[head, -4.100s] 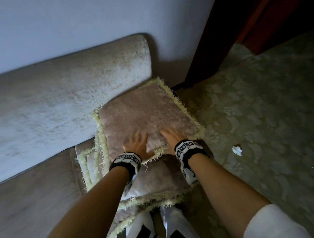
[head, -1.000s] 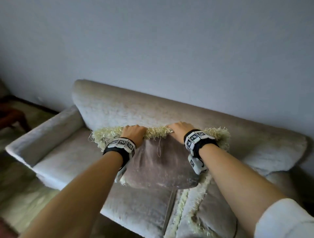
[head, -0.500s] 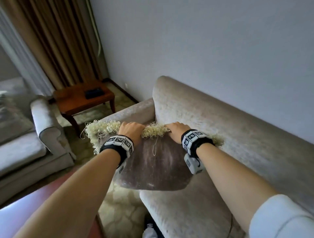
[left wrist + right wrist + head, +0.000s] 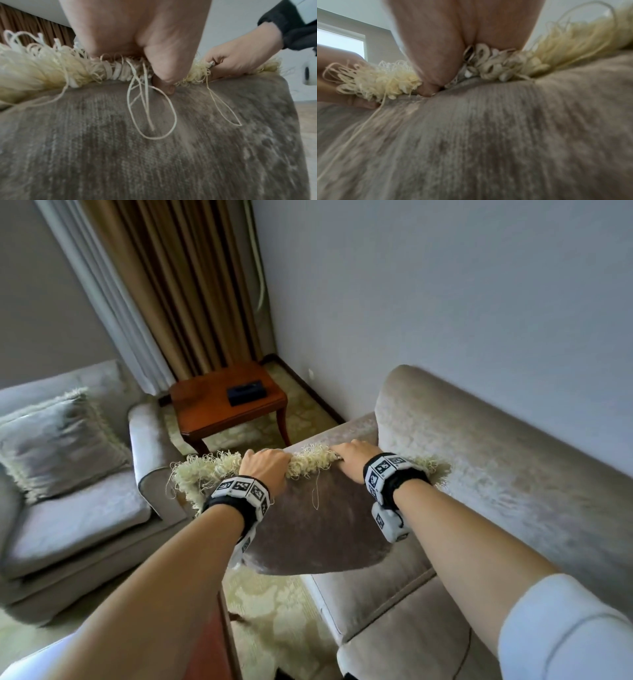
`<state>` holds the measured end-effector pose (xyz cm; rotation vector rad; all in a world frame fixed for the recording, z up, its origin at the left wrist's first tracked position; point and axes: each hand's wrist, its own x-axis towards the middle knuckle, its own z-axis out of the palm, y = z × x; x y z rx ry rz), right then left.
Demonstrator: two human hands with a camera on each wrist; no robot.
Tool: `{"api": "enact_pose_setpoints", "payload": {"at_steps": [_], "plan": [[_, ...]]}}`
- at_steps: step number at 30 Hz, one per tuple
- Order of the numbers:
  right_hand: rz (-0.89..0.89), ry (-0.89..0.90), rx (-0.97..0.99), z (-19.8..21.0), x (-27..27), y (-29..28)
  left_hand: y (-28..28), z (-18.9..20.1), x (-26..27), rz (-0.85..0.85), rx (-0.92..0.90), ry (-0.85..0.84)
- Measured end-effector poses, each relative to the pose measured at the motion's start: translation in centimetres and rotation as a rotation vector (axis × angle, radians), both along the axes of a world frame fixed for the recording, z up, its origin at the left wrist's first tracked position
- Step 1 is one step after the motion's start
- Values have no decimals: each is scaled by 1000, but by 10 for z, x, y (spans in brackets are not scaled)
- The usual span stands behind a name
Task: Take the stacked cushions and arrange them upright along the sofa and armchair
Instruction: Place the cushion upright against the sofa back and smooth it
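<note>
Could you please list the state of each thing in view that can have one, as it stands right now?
Held cushion: hanging upright in the air at the sofa's end, gripped by its fringed top edge.
Left hand: grips the fringe.
Right hand: grips the fringe.
Armchair cushion: upright, leaning on the armchair back.
Sofa: visible seat bare.
Curtain: drawn, hanging straight.
Side table: bears a dark object.
</note>
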<state>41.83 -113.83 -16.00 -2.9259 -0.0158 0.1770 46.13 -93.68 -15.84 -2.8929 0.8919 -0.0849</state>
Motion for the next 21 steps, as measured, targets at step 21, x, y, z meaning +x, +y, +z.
{"api": "enact_pose_setpoints", "payload": {"at_steps": [21], "plan": [[-561,185,-83,-31,139,-88,-152,-43,244,-571,81,188]]}}
